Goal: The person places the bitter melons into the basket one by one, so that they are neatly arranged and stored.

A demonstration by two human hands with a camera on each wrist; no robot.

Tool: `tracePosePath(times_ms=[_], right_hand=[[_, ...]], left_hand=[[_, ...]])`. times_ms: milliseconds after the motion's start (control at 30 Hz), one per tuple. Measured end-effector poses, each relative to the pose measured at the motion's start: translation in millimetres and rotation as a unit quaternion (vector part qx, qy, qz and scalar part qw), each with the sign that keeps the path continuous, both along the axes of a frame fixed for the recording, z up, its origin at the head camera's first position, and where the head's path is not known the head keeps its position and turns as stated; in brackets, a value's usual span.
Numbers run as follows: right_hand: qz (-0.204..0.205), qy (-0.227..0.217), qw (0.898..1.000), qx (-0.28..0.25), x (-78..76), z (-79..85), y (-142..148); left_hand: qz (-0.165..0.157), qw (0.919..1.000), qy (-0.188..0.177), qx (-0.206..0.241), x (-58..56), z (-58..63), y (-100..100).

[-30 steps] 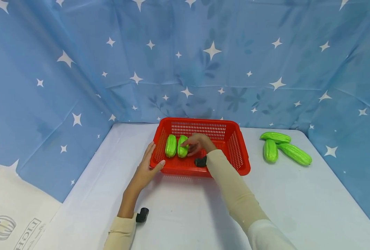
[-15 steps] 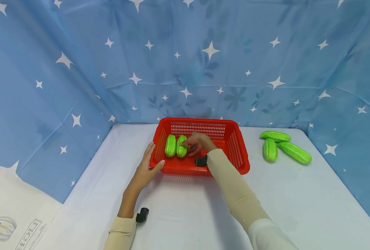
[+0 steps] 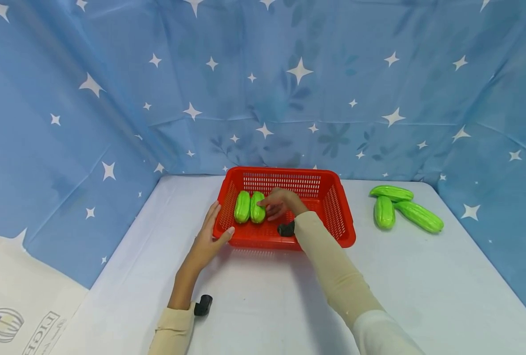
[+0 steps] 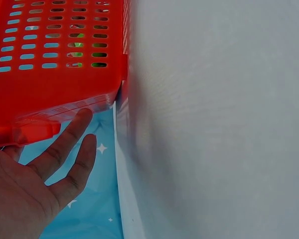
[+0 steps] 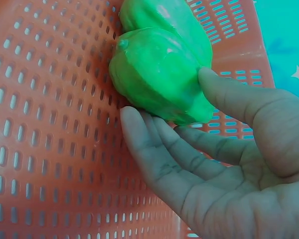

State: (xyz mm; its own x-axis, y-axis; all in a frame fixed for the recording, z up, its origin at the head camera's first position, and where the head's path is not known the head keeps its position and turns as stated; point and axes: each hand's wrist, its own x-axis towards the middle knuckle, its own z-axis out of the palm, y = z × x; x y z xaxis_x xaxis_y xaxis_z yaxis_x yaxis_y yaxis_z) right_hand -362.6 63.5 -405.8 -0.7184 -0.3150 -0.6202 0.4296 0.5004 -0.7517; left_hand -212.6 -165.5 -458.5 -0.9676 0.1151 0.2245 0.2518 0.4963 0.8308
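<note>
Two bright green, ridged gourds lie side by side in a red slotted basket [image 3: 307, 243]: a left gourd [image 3: 243, 207] and a right gourd [image 3: 257, 209]. My right hand [image 3: 279, 203] reaches inside and holds the right gourd [image 5: 159, 74] loosely. In the right wrist view its thumb touches one side, and the fingers lie slightly bent along the lower side. My left hand [image 3: 206, 244] rests at the basket's front left corner, fingers straight and spread against the outer wall. Its thumb is mostly hidden behind the rim in the left wrist view.
To the right of the basket, on the white table [image 3: 263, 296], lie three more green gourds: one at the back [image 3: 392, 193], one upright to the view [image 3: 385, 213] and one slanting [image 3: 420, 217]. A blue starred curtain [image 3: 263, 88] stands behind.
The right gourd has shifted slightly left, closer against the left gourd, with my right hand on it. My left hand and the basket look unmoved.
</note>
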Motion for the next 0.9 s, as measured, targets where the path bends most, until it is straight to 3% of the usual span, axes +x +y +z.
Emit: tracePosePath(times_ms=[200, 900], right_hand=[[0.003, 0.015, 1.000, -0.003, 0.3, 2.3, -0.8], [-0.005, 0.004, 1.000, 0.010, 0.8, -0.2, -0.1]], left_hand=[[0.001, 1.0000, 0.007, -0.001, 0.0, 2.6, 0.4], [0.003, 1.0000, 0.006, -0.006, 2.7, 3.9, 1.3]])
